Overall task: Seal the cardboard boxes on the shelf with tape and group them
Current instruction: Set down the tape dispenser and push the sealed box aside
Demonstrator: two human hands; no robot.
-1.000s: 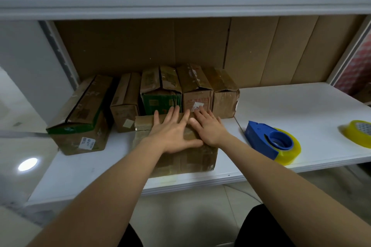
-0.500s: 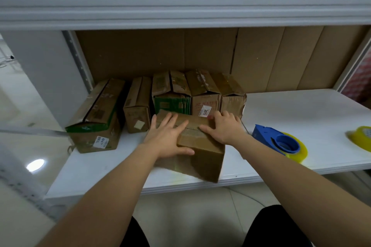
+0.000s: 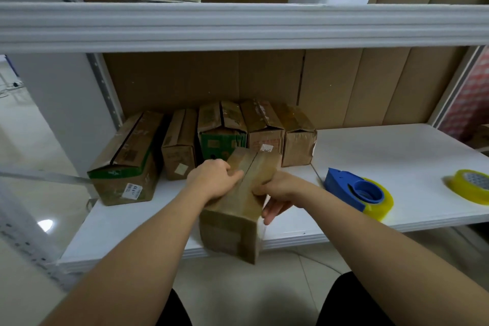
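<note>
Holding the box [image 3: 232,209] at the middle of the frame, left hand [image 3: 211,180] and right hand [image 3: 277,190] curl around its sides, tipping it over the shelf [image 3: 383,156] edge, probably to join the row of boxes [image 3: 222,135] behind. Blue tape dispenser [image 3: 354,190] waits at right.

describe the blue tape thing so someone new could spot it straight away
Start on the white lower shelf board and look right of the row of brown cardboard boxes at its back. The blue plastic tape dispenser lies near the front edge, loaded with a yellowish tape roll; the other yellow roll farther right has no blue housing.
</note>
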